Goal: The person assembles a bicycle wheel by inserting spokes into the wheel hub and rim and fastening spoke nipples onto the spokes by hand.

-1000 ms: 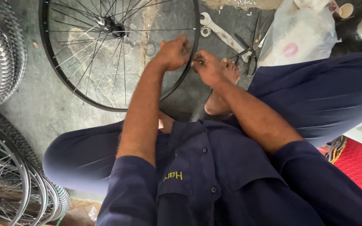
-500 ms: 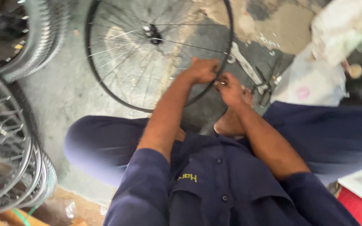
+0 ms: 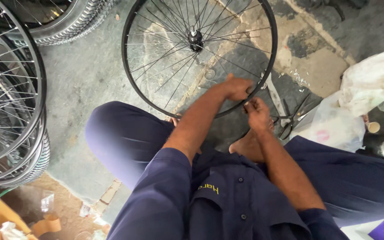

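Glossy black metal rim [image 3: 270, 66], rough concrete floor [image 3: 90, 80]

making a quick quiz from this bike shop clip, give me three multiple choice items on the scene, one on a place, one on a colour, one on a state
1. Where do both hands meet?
A. at the hub
B. at the lower right of the wheel's rim
C. on the plastic bag

2. What colour is the person's clothing?
A. dark blue
B. orange
C. white

3. In what state is the wheel being worked on?
A. bare rim with spokes, no tyre
B. fitted with a knobbly tyre
C. spokes all removed

Answers:
1 B: the left hand and the right hand close on the rim, far from the hub.
2 A: the shirt and trousers are dark blue.
3 A: the black rim shows its spokes and carries no tyre.
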